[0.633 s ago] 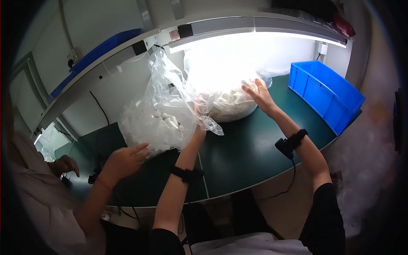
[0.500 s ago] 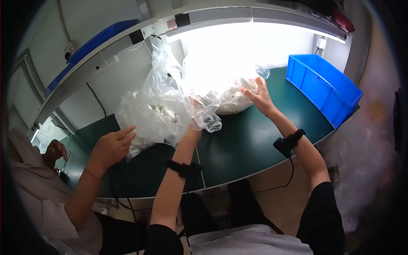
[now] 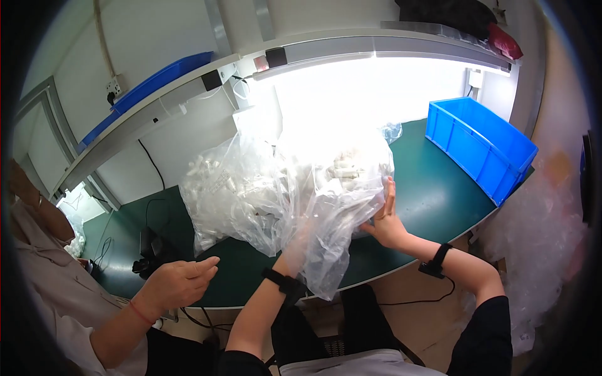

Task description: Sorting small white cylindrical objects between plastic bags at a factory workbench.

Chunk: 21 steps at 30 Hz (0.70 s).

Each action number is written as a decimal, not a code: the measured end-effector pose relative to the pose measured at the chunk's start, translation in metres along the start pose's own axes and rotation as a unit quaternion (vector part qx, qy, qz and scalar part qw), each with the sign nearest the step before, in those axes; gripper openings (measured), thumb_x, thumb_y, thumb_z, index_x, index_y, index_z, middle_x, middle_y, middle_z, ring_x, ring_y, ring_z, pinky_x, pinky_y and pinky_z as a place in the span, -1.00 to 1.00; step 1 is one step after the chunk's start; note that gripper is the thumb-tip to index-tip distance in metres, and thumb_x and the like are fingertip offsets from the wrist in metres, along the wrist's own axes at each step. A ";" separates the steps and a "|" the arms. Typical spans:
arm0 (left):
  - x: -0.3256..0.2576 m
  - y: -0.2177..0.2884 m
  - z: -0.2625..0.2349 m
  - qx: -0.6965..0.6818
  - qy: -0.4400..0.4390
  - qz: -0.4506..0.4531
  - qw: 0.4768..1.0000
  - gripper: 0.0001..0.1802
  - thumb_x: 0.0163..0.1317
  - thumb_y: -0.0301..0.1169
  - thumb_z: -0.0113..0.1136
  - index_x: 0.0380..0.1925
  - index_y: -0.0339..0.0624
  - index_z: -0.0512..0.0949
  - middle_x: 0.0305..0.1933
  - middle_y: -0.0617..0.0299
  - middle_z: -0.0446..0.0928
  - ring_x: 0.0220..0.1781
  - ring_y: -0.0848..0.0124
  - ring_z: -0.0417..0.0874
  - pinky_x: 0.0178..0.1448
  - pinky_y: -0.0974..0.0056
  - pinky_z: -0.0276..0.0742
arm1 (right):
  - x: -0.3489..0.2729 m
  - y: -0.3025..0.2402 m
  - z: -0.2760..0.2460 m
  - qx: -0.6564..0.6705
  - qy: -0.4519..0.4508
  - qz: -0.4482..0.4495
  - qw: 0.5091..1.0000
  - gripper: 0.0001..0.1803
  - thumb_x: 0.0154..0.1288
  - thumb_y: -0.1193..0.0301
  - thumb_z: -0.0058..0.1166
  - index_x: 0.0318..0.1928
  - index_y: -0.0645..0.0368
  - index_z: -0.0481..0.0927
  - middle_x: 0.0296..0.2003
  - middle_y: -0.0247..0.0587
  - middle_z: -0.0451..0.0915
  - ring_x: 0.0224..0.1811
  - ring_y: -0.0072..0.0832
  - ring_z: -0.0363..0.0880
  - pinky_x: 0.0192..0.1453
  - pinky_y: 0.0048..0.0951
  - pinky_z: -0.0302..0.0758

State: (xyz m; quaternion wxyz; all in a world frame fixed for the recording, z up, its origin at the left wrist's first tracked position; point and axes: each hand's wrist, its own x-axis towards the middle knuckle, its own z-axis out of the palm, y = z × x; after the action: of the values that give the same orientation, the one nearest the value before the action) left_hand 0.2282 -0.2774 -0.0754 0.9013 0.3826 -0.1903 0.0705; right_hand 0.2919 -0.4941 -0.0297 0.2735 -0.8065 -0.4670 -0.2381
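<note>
A clear plastic bag (image 3: pixel 351 197) full of small white pieces lies on the green table in front of me, its loose plastic hanging over the table's front edge. My right hand (image 3: pixel 389 227) rests against the bag's right side, fingers stretched up along it and thumb apart. My left hand (image 3: pixel 302 243) is under the bag's loose plastic at its left side; the fingers are hidden. A second clear bag (image 3: pixel 229 197) of similar white pieces sits against it on the left. The exact kind of the pieces cannot be made out.
A blue plastic crate (image 3: pixel 480 150) stands at the right end of the green table (image 3: pixel 411 160). Close on my left is a co-worker's hand (image 3: pixel 179 282). Black devices with cables (image 3: pixel 150 250) lie on the table's left. Clear plastic (image 3: pixel 533 250) hangs at the right.
The right bag has come toward me, its loose plastic now over the front edge. My right hand has moved down to the bag's side. The left bag's raised top has sunk.
</note>
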 end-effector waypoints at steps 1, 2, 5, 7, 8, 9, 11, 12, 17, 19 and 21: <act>-0.017 -0.004 -0.005 -0.006 -0.001 -0.015 1.000 -0.39 0.34 0.02 -0.28 0.23 -0.15 0.16 0.20 0.11 0.27 0.18 0.26 0.35 0.23 0.14 0.33 | -0.009 0.009 0.001 -0.015 0.006 0.010 1.000 0.09 -0.01 0.21 0.29 0.21 0.37 -0.30 0.25 0.49 -0.42 0.30 0.48 -0.34 0.30 0.23 0.02; -0.031 -0.003 -0.008 -0.012 0.000 -0.030 0.999 -0.39 0.34 0.03 -0.28 0.23 -0.15 0.16 0.20 0.11 0.27 0.18 0.26 0.35 0.23 0.14 0.33 | -0.011 0.018 0.003 -0.032 0.022 0.007 0.999 0.08 0.00 0.19 0.28 0.22 0.36 -0.29 0.25 0.51 -0.41 0.30 0.48 -0.35 0.30 0.22 0.03; -0.015 0.038 -0.003 -0.011 0.045 -0.048 0.998 -0.39 0.34 0.03 -0.29 0.23 -0.15 0.16 0.21 0.12 0.27 0.18 0.27 0.35 0.23 0.15 0.33 | 0.010 0.012 0.025 -0.034 0.049 0.021 0.998 0.07 0.01 0.10 0.25 0.27 0.19 -0.27 0.27 0.47 -0.40 0.31 0.45 -0.35 0.28 0.15 0.13; -0.006 0.049 -0.001 -0.005 0.063 -0.053 0.997 -0.39 0.34 0.03 -0.29 0.23 -0.15 0.16 0.21 0.12 0.27 0.18 0.27 0.35 0.22 0.15 0.33 | 0.032 0.015 0.039 -0.030 0.061 0.013 0.998 0.07 0.02 0.08 0.24 0.29 0.13 -0.27 0.27 0.45 -0.39 0.31 0.43 -0.34 0.28 0.14 0.15; 0.003 0.052 0.001 -0.006 0.069 -0.059 0.996 -0.39 0.34 0.03 -0.29 0.23 -0.15 0.16 0.21 0.12 0.27 0.18 0.27 0.35 0.22 0.16 0.33 | 0.034 0.022 0.043 -0.033 0.075 0.008 0.997 0.07 0.02 0.05 0.22 0.30 0.07 -0.28 0.27 0.43 -0.39 0.32 0.42 -0.33 0.27 0.12 0.16; 0.007 0.051 0.006 -0.005 0.074 -0.064 0.995 -0.38 0.34 0.04 -0.29 0.23 -0.16 0.16 0.21 0.12 0.27 0.18 0.28 0.35 0.22 0.16 0.33 | 0.037 0.029 0.045 -0.036 0.073 0.011 0.997 0.07 0.02 0.05 0.22 0.30 0.07 -0.28 0.27 0.43 -0.39 0.32 0.42 -0.33 0.27 0.12 0.16; 0.007 0.054 0.015 0.005 0.076 -0.069 0.995 -0.38 0.34 0.04 -0.29 0.23 -0.16 0.16 0.21 0.12 0.27 0.18 0.28 0.35 0.22 0.16 0.33 | 0.051 0.046 0.053 -0.041 0.087 0.012 0.995 0.08 0.03 0.00 0.20 0.31 0.03 -0.30 0.27 0.42 -0.37 0.32 0.39 -0.30 0.28 0.12 0.16; 0.014 0.048 0.021 0.011 0.073 -0.071 0.995 -0.38 0.34 0.04 -0.29 0.23 -0.16 0.16 0.22 0.12 0.27 0.18 0.28 0.35 0.22 0.17 0.33 | 0.054 0.054 0.053 -0.065 0.082 0.012 0.994 0.08 0.05 -0.04 0.16 0.32 0.01 -0.32 0.28 0.41 -0.35 0.33 0.35 -0.28 0.28 0.10 0.15; 0.034 0.064 0.059 0.045 0.087 -0.072 0.993 -0.37 0.34 0.05 -0.30 0.23 -0.17 0.16 0.22 0.12 0.27 0.18 0.29 0.35 0.22 0.18 0.33 | 0.054 0.058 0.053 -0.100 0.059 0.040 0.992 0.06 0.04 -0.09 0.14 0.34 0.03 -0.25 0.29 0.34 -0.31 0.36 0.25 -0.24 0.30 0.06 0.11; 0.025 0.065 0.062 0.049 0.108 -0.077 0.990 -0.37 0.34 0.05 -0.30 0.23 -0.17 0.16 0.22 0.13 0.27 0.18 0.30 0.35 0.22 0.19 0.33 | 0.050 0.048 0.047 -0.104 -0.038 0.104 0.988 -0.03 0.04 -0.01 0.17 0.32 0.06 -0.07 0.30 0.28 -0.27 0.37 0.21 -0.23 0.32 0.05 0.08; 0.015 0.065 0.071 0.058 0.121 -0.078 0.988 -0.37 0.34 0.05 -0.30 0.23 -0.17 0.16 0.22 0.13 0.27 0.18 0.30 0.35 0.22 0.19 0.33 | 0.044 0.034 0.026 -0.085 -0.052 0.135 0.986 -0.10 0.05 0.10 0.17 0.28 0.16 -0.02 0.30 0.28 -0.23 0.37 0.18 -0.20 0.33 0.01 0.07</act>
State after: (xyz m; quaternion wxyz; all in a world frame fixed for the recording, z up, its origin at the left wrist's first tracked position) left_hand 0.2038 -0.2832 0.0190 0.8969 0.4364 -0.0452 0.0562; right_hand 0.3457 -0.4632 -0.0284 0.2095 -0.8935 -0.3456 -0.1957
